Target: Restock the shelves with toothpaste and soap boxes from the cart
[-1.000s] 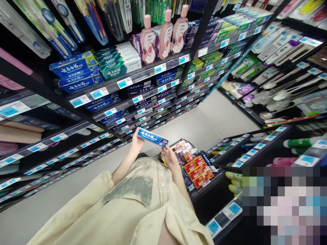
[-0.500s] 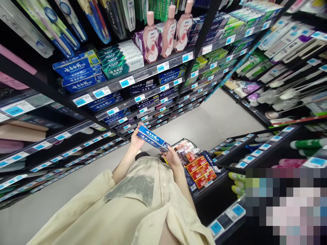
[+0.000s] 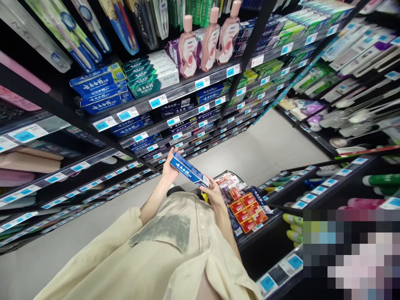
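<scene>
Here, your left hand (image 3: 170, 166) is closed around the upper end of a blue toothpaste carton (image 3: 189, 170), and your right hand (image 3: 215, 194) grips its lower end with the fingertips. The carton is held in the air, tilted down to the right. It sits in front of the lower shelf edges and just left of the red boxes (image 3: 246, 208) at the end of the right-hand shelving. Matching blue cartons (image 3: 100, 89) are stacked at the front edge of a higher shelf, beside green-and-white cartons (image 3: 150, 77) and three pink mouthwash bottles (image 3: 210, 39). Risk: the right-hand hold looks light and sits on one end only. If the left hand loosens, the long carton could pivot and fall to the floor (image 3: 265, 146).
</scene>
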A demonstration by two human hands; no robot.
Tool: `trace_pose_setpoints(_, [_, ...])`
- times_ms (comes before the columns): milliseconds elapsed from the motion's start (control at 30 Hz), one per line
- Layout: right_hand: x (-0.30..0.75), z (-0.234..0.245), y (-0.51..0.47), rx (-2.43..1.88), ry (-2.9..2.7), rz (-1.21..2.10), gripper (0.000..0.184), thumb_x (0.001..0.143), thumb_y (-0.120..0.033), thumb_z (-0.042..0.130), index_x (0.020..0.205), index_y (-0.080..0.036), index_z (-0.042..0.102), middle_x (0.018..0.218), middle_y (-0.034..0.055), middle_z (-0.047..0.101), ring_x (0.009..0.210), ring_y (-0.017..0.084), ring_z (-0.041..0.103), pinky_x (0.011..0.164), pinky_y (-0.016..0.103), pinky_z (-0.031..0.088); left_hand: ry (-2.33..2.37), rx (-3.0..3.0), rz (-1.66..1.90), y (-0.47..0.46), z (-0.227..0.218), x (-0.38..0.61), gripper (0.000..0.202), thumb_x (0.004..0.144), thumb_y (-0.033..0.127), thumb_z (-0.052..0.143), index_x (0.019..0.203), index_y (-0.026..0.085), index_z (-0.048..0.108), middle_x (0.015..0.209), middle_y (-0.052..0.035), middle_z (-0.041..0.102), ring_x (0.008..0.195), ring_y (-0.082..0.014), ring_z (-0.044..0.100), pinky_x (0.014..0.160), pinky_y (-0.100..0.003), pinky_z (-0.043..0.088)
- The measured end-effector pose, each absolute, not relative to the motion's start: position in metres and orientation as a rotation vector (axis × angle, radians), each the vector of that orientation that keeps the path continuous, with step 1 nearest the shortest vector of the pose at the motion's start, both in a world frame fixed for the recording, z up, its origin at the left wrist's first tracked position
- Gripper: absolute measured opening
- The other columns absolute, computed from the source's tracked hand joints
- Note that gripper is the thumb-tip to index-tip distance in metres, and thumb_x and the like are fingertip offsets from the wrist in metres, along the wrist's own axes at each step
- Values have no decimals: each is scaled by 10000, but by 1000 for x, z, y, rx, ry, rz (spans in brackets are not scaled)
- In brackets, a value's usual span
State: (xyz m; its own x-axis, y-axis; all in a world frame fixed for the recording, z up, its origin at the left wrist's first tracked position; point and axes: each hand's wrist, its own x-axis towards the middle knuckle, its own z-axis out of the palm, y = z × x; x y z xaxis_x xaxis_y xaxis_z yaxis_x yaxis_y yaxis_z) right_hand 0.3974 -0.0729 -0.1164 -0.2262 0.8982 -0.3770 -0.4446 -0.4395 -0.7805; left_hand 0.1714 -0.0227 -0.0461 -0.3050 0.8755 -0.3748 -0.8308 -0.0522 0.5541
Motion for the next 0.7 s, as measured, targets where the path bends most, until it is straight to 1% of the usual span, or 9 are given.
trace_pose_setpoints(100, [399,-122,-73,-1032,-631,1769,690,519,-209,990,1154,-237,723,1137,49,798,1038,247,749,992,396,595,837,35,1694,-25,-55,172,353,779,279,846,1121,267,760,1405,-14,708,1382,-220,602,1079,-289,511])
trace_pose_setpoints(233, [400,-120,-75,-1004,-632,1666,709,525,-209,966,1173,-257,684,1224,55,771,1130,266,728,1061,442,560,795,112,1690,-27,-56,174,392,715,340,895,1074,281,750,1402,-4,703,1442,-237,542,1130,-315,476])
trace_pose_setpoints(333, [401,-111,-78,-949,-692,1600,707,534,-184,947,1171,-271,653,1338,75,728,1262,279,674,1119,454,513,729,233,1677,-31,-51,174,566,619,475,946,1119,315,733,1412,-15,687,1455,-282,519,1165,-375,450])
trace_pose_setpoints(400, [402,-101,-81,-931,-760,1549,706,529,-159,947,1154,-273,639,1383,92,705,1301,286,651,1125,449,500,678,289,1672,-34,-47,172,695,527,563,967,1138,344,716,1358,-16,699,1424,-298,537,1161,-399,449])
trace_pose_setpoints(467, [402,-90,-85,-932,-826,1503,694,537,-146,945,1141,-272,628,1406,111,689,1303,296,649,1112,449,502,641,319,1700,-36,-46,168,742,447,609,978,1091,363,704,1232,-7,721,1354,-296,576,1134,-412,466])
trace_pose_setpoints(533, [401,-81,-87,-938,-876,1465,668,551,-144,932,1130,-269,623,1420,129,678,1287,305,655,1095,448,505,633,321,1759,-35,-48,164,689,410,644,976,968,360,688,1045,0,716,1246,-289,625,1097,-427,484])
trace_pose_setpoints(633, [398,-74,-87,-948,-916,1408,600,573,-146,893,1089,-264,612,1427,138,668,1231,299,675,1040,425,523,692,271,1753,-29,-56,160,614,452,728,936,747,307,600,775,-10,604,1114,-293,655,1067,-468,474])
trace_pose_setpoints(700, [398,-74,-86,-950,-918,1370,561,588,-145,861,1065,-265,592,1429,134,664,1206,289,682,1005,406,530,759,231,1648,-25,-60,159,653,486,768,907,661,271,520,693,-24,528,1115,-316,642,1076,-507,446])
